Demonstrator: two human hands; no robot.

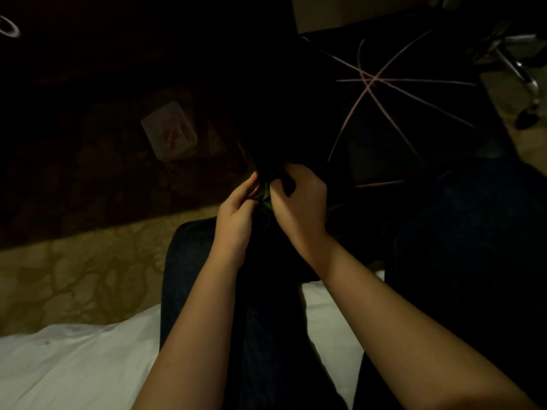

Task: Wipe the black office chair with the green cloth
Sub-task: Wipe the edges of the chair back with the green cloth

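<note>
Dim view: green cloth (268, 199) pinched betw. curled fingers of L hand (236, 216) & R hand (300, 202), hands nearly touching, above lap (189, 261), at near edge of black office chair (399, 119) w/ pink seams (370, 79).

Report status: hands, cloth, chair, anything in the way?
Left hand and right hand both grip the green cloth, bunched between them. Cloth at near edge of the black office chair. Nothing seen blocking; frame very dark.
</note>
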